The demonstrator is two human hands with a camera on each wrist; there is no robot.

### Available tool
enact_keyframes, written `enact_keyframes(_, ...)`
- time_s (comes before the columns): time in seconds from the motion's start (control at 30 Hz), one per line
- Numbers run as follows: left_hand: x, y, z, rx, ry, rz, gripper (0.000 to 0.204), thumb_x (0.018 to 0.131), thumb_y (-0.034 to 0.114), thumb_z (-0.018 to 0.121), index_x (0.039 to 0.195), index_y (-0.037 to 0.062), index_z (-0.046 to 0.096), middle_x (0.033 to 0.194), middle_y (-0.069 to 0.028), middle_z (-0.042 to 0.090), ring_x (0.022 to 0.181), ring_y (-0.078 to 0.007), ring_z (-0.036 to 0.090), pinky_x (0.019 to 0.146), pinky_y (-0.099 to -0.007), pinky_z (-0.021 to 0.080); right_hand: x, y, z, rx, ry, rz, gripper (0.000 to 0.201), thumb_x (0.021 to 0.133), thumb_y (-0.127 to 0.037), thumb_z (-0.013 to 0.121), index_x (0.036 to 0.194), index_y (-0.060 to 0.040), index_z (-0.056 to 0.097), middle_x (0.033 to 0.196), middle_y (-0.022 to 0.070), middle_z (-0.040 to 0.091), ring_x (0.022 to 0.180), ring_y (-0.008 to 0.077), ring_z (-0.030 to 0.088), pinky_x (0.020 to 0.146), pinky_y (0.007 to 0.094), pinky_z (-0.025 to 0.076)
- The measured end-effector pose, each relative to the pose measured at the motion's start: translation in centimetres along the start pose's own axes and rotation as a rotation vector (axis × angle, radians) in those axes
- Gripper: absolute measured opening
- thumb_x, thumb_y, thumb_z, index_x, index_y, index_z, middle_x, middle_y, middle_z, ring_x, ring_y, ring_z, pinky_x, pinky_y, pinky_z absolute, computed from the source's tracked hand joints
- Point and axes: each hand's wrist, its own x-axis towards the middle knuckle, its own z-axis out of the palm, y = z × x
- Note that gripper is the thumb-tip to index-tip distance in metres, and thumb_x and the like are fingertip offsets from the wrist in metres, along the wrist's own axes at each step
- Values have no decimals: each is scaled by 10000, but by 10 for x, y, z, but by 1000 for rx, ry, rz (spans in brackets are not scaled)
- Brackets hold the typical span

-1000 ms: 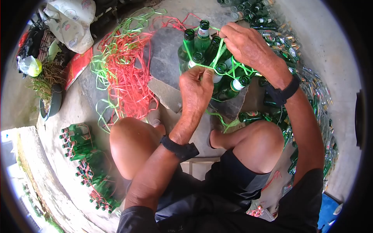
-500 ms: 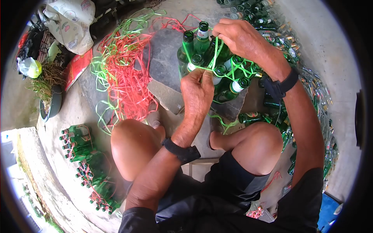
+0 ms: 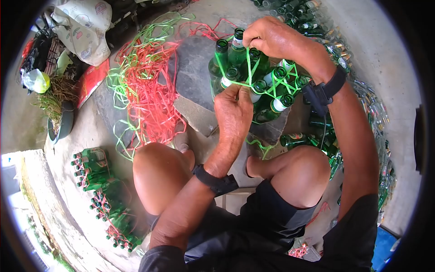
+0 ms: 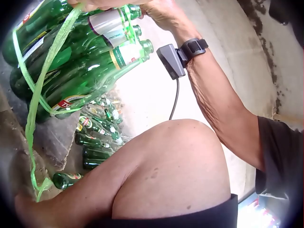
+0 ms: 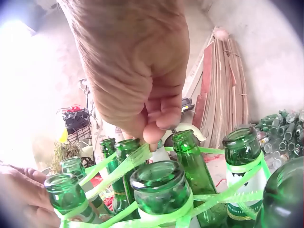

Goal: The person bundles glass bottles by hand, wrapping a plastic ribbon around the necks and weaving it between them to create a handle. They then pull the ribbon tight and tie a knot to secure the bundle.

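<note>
Several green glass bottles (image 3: 217, 68) stand bunched together on a flat stone slab (image 3: 195, 68). Green plastic strap (image 3: 248, 61) zigzags around their necks. On the near side of the bunch, my left hand (image 3: 233, 113) pinches the strap between thumb and fingers, close to the bottle necks. Above the far bottles, my right hand (image 3: 285, 43) grips a length of strap drawn up from the bunch, its fingers curled in the right wrist view. A loose strap tail (image 4: 31, 137) hangs below the bottles in the left wrist view.
A tangled heap of red and green strap (image 3: 152, 90) lies left of the slab. Tied bottle bundles (image 3: 111, 199) sit on the floor at lower left. Many loose bottles (image 3: 335, 54) are piled along the right. Bent knees (image 3: 301, 172) frame the near side.
My right hand has shifted left and slightly away from me, swinging its length of strap leftward over the bottles. My left hand stays pinching at nearly the same spot.
</note>
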Motion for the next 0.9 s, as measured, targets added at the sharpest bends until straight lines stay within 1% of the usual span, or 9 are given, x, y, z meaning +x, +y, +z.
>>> enact_keyframes(0.03,-1,1,-1,1,1,-2,217,994,91,616,917,-87,714,657,-48,635,653,-72,517,587,-329,458,1,-4,-3,2,-1,0,161,885,-20,656,1004,0,763,848,188,733,714,352,721,645,475,557)
enact_keyframes(0.1,-3,2,-3,21,-24,-5,251,1001,108,604,892,-64,750,733,15,669,676,-39,509,604,-258,427,3,-14,-15,167,-214,274,181,902,-12,649,1031,4,775,728,140,701,545,238,675,521,425,516)
enact_keyframes(0.13,-4,3,-4,21,-24,-6,251,1001,108,604,892,-64,750,733,15,669,676,-39,509,604,-258,427,3,-12,-14,168,-214,274,181,902,-12,649,1031,4,775,728,140,701,545,238,675,521,425,516)
enact_keyframes(0.2,-5,5,-6,67,-29,3,245,1006,110,607,918,-63,756,735,26,649,686,-35,493,600,-257,416,2,-5,-11,177,-246,316,170,950,-13,627,1046,10,766,634,79,641,415,127,569,442,335,470)
enact_keyframes(0.3,-8,7,-6,61,-14,-7,214,994,103,622,963,-81,728,655,-61,621,628,-87,543,586,-336,465,2,2,-8,197,-313,382,189,949,-8,616,1050,2,776,596,63,628,426,127,578,446,331,470)
enact_keyframes(0.63,-14,6,-10,3,-16,0,229,1006,101,632,1072,-83,754,700,-25,646,642,-79,549,594,-308,471,-3,8,-2,235,-327,406,226,952,4,574,1063,27,769,609,65,637,426,134,582,428,320,452)
enact_keyframes(0.7,-15,8,-11,-26,-19,25,230,1012,96,631,1078,-85,756,707,-7,647,637,-68,538,584,-294,463,-4,9,0,300,-298,382,280,893,17,566,1088,14,767,550,95,607,445,156,592,430,362,455)
enact_keyframes(0.83,-18,19,-14,-41,-32,7,229,1014,97,632,1070,-85,759,699,-6,643,624,-65,531,570,-292,457,-10,0,-2,276,-262,374,283,893,20,560,1092,22,761,558,98,608,419,149,577,444,362,468)
enact_keyframes(0.9,-17,23,-17,4,-66,-69,234,1025,144,679,1106,-40,798,771,54,639,668,-23,463,581,-233,393,-17,-11,-6,263,-186,369,240,894,5,580,1057,14,755,650,161,671,512,260,666,542,407,532)
